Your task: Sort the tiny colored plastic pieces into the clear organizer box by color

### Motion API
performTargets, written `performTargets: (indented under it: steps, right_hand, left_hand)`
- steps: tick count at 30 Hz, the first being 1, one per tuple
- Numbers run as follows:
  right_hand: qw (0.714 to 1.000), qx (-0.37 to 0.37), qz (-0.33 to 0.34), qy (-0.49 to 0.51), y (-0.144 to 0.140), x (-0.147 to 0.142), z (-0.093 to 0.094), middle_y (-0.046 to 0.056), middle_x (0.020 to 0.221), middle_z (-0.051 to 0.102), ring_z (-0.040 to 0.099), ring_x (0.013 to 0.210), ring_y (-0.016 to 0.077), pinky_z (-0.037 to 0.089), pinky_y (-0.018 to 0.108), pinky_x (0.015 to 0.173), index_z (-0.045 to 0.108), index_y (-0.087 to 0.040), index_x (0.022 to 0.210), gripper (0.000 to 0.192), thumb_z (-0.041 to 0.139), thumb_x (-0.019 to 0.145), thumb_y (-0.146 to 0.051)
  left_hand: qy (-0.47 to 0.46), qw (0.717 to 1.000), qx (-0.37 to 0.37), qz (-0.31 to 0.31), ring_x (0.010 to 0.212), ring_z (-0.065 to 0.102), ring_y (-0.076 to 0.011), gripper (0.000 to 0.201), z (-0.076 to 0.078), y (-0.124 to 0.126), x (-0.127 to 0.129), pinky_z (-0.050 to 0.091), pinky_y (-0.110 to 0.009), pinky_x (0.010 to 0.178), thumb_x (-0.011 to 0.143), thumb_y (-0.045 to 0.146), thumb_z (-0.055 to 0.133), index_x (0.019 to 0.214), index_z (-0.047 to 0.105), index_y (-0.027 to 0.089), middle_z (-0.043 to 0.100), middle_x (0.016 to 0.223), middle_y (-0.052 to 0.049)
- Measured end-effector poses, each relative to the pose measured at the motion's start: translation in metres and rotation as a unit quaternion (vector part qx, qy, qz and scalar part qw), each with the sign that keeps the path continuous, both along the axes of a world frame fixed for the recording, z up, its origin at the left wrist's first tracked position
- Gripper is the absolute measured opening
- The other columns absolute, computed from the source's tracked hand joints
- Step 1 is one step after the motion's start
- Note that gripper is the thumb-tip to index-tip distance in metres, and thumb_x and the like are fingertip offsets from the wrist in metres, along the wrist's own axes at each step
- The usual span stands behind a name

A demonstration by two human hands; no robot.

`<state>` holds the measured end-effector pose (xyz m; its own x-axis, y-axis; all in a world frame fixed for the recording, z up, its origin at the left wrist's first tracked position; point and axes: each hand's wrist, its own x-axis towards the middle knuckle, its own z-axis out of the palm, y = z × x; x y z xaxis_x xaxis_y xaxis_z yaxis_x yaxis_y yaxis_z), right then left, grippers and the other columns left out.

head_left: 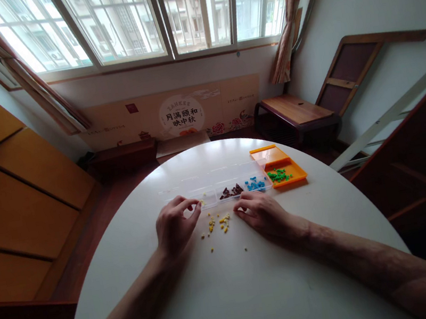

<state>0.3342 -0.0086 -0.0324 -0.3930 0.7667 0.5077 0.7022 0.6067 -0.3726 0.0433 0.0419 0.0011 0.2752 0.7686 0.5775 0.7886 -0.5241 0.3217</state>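
Note:
My left hand (pixel 175 226) is at the near edge of a clear plastic compartment box (pixel 211 197). Its thumb and index finger are pinched together over the left compartment, where a few pale yellow bits show. Anything between those fingertips is too small to make out. Small yellow and cream pieces (pixel 212 223) lie loose on the table between my hands. Beside them, my right hand (pixel 262 212) rests low with its fingers curled and the thumb and index close together; what they hold, if anything, is hidden. Dark brown pieces (pixel 231 191) and blue pieces (pixel 256 184) fill other compartments.
An orange tray (pixel 299 174) with green pieces (pixel 279 175) stands right of the clear box, on the round white table (pixel 220 304). Single stray pieces lie nearer me. Beyond the table are a wooden stool (pixel 297 109), a printed panel and the windows.

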Motion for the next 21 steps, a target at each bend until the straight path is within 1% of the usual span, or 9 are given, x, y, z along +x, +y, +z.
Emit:
performTargets:
  steps: [3, 9, 13, 16, 18, 21]
  right_hand:
    - [1.0, -0.006, 0.001, 0.003, -0.0003, -0.0001, 0.0007, 0.004, 0.094, 0.07, 0.067, 0.091, 0.0212, 0.05, 0.033, 0.082, 0.072, -0.022, 0.097, 0.008, 0.069, 0.104, -0.017]
    - [1.0, -0.017, -0.007, 0.003, -0.0019, -0.0021, 0.0051, 0.004, 0.094, 0.07, 0.066, 0.089, 0.021, 0.048, 0.033, 0.081, 0.07, -0.021, 0.101, 0.003, 0.071, 0.102, -0.017]
    - [1.0, -0.018, -0.004, -0.001, -0.002, -0.0019, 0.0057, 0.004, 0.095, 0.07, 0.066, 0.09, 0.0209, 0.048, 0.033, 0.082, 0.07, -0.02, 0.097, 0.007, 0.07, 0.104, -0.018]
    - [1.0, -0.011, -0.001, 0.0, -0.0015, -0.0013, 0.0039, 0.004, 0.095, 0.069, 0.066, 0.09, 0.0206, 0.048, 0.032, 0.082, 0.069, -0.02, 0.097, 0.008, 0.068, 0.105, -0.018]
    - [1.0, 0.0, 0.001, 0.012, -0.0008, -0.0013, 0.0029, 0.004, 0.095, 0.069, 0.065, 0.091, 0.0203, 0.048, 0.032, 0.082, 0.069, -0.021, 0.098, 0.009, 0.066, 0.107, -0.018]
    - [0.998, 0.013, 0.025, 0.05, 0.0, -0.0025, 0.0038, 0.004, 0.096, 0.069, 0.065, 0.089, 0.019, 0.049, 0.031, 0.081, 0.067, -0.021, 0.101, 0.01, 0.063, 0.11, -0.021]
  left_hand:
    - [0.007, 1.0, -0.004, 0.003, 0.069, 0.061, -0.0158, 0.018, -0.001, -0.0006, 0.0007, 0.043, -0.028, 0.064, 0.1, 0.037, 0.072, 0.094, 0.086, 0.028, 0.074, 0.087, -0.001]
    - [0.006, 1.0, -0.003, 0.004, 0.068, 0.061, -0.0157, 0.017, 0.0003, -0.0008, 0.0002, 0.043, -0.029, 0.063, 0.099, 0.036, 0.073, 0.093, 0.086, 0.028, 0.075, 0.088, 0.0]
    - [0.004, 1.0, -0.011, 0.006, 0.069, 0.061, -0.016, 0.017, 0.0002, -0.0004, -0.0002, 0.043, -0.028, 0.064, 0.1, 0.037, 0.072, 0.094, 0.086, 0.028, 0.074, 0.088, 0.0]
    - [-0.001, 1.0, -0.007, 0.006, 0.069, 0.061, -0.0157, 0.017, 0.0021, -0.0011, 0.0007, 0.044, -0.028, 0.065, 0.1, 0.037, 0.073, 0.094, 0.086, 0.028, 0.074, 0.087, -0.001]
    - [-0.007, 1.0, 0.002, -0.016, 0.067, 0.059, -0.0146, 0.017, 0.0044, -0.0028, 0.0022, 0.045, -0.028, 0.065, 0.1, 0.036, 0.073, 0.094, 0.085, 0.027, 0.073, 0.086, -0.001]
    - [-0.019, 0.994, 0.009, -0.103, 0.064, 0.057, -0.0128, 0.016, 0.0067, -0.0085, 0.0067, 0.047, -0.027, 0.065, 0.1, 0.037, 0.074, 0.095, 0.085, 0.025, 0.073, 0.085, -0.001]
